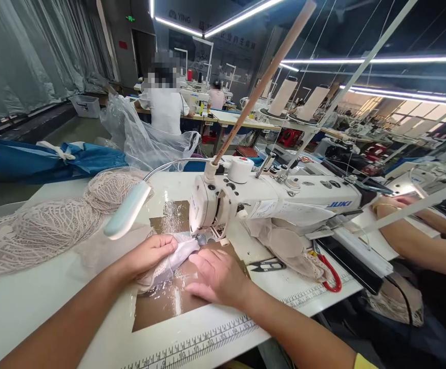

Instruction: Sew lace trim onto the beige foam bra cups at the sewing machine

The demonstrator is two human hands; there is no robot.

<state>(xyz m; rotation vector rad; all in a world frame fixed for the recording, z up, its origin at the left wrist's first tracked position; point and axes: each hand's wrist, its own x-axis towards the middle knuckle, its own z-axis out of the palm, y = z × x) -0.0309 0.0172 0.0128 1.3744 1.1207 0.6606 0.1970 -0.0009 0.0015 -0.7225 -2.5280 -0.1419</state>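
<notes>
A white JUKI sewing machine stands across the white table. A small piece of white lace fabric lies under its needle, on a brown taped patch. My left hand has its fingers closed on the left edge of the lace. To the right of the needle, my right hand lies flat with fingers stretched out, pressing the lace's near edge against the table.
A heap of beige lace pieces covers the table's left. A gooseneck lamp hangs over it. Thread snips, red-handled scissors and beige fabric lie right of the machine. Another person's arms rest at right; a seated person works behind.
</notes>
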